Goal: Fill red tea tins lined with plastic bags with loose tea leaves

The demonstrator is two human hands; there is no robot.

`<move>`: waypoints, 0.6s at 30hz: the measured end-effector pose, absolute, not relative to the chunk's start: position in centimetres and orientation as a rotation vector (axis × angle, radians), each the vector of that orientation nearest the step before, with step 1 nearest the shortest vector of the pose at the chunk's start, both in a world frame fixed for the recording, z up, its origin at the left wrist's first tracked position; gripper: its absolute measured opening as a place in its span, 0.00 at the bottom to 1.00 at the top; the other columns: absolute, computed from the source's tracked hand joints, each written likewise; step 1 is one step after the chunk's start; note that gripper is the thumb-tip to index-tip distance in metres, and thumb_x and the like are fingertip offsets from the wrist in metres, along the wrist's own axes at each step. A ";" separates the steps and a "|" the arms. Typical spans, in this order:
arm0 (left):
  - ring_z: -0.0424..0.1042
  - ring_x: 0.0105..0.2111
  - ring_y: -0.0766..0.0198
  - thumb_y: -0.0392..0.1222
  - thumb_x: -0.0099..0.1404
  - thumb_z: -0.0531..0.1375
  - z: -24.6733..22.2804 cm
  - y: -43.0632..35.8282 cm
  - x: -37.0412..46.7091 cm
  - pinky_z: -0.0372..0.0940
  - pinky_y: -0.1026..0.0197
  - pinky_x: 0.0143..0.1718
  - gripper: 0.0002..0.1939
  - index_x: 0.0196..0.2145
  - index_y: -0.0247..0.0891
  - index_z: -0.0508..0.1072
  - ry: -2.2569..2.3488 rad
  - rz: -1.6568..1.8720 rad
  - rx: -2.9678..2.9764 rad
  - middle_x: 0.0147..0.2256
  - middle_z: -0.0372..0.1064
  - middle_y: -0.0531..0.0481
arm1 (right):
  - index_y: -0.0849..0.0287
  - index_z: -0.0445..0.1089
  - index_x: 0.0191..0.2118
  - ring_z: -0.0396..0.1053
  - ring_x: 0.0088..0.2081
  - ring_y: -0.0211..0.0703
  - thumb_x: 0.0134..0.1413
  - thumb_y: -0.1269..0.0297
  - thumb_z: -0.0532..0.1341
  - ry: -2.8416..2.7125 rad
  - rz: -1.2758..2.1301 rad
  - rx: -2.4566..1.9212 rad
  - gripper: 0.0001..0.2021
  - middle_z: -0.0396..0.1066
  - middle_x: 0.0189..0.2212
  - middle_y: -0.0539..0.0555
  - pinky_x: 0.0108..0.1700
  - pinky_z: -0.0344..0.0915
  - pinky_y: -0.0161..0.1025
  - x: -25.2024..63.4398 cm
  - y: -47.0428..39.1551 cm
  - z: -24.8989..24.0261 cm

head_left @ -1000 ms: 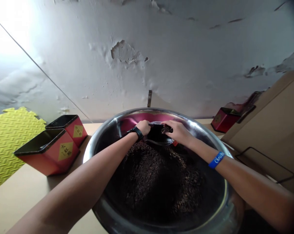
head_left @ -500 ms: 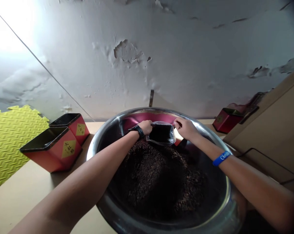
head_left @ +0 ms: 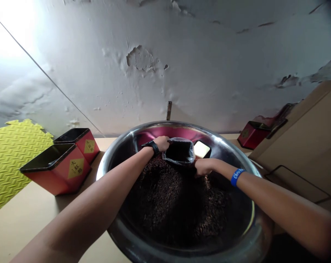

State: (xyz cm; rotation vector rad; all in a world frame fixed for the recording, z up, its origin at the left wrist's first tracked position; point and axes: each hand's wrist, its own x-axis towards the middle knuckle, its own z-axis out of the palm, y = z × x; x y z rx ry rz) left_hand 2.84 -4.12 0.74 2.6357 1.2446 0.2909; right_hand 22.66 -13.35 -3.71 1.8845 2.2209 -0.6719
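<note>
Nearest the wearer, a big shiny metal basin [head_left: 102, 164] stands on the pale bench [head_left: 25, 223], with dark, loose shreds [head_left: 165, 197] heaped inside. Over the heap, the person's left hand [head_left: 162, 143], below a black watch [head_left: 154, 147], is clamped on the left edge of an open container [head_left: 179, 152] lined with clear plastic. The right hand [head_left: 203, 167], its arm wearing a blue wristband [head_left: 236, 177], is low at the container's right side, above the shreds; whether its fingers are together cannot be told. Just beyond it lies a dark-edged object [head_left: 202, 149] with a bright face. Two open red tins [head_left: 59, 171] stand left of the basin, near a yellow mat [head_left: 14, 157]; peeling wall [head_left: 209, 65] rises behind.
</note>
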 end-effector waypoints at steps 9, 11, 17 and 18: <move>0.68 0.30 0.62 0.43 0.60 0.47 0.7 -4.1 2.9 0.59 0.65 0.29 0.16 0.35 0.34 0.71 1.262 0.297 2.637 0.33 0.70 0.43 | 0.62 0.67 0.35 0.64 0.24 0.36 0.47 0.66 0.53 2.313 -0.234 2.453 0.09 0.69 0.27 0.55 0.26 0.59 0.33 26.5 -12.0 0.5; 0.68 0.31 0.62 0.42 0.59 0.48 0.6 -4.1 2.9 0.59 0.65 0.29 0.15 0.36 0.34 0.71 1.271 0.305 2.628 0.34 0.70 0.43 | 0.61 0.65 0.37 0.63 0.23 0.35 0.50 0.62 0.51 2.443 -0.293 2.560 0.11 0.68 0.27 0.54 0.25 0.59 0.33 26.1 -12.1 1.2; 0.69 0.31 0.62 0.40 0.59 0.48 0.2 -4.1 3.3 0.60 0.65 0.29 0.14 0.35 0.34 0.71 1.291 0.325 2.590 0.33 0.70 0.43 | 0.60 0.63 0.39 0.66 0.29 0.38 0.49 0.58 0.53 3.040 -0.842 2.347 0.14 0.68 0.30 0.54 0.29 0.64 0.36 22.4 -12.9 1.9; 0.69 0.31 0.61 0.40 0.59 0.48 0.2 -4.1 3.4 0.60 0.65 0.30 0.14 0.35 0.33 0.71 1.291 0.323 2.583 0.33 0.70 0.42 | 0.59 0.64 0.40 0.67 0.33 0.40 0.48 0.58 0.54 3.087 -0.780 2.203 0.14 0.69 0.33 0.54 0.34 0.65 0.38 21.7 -13.0 1.7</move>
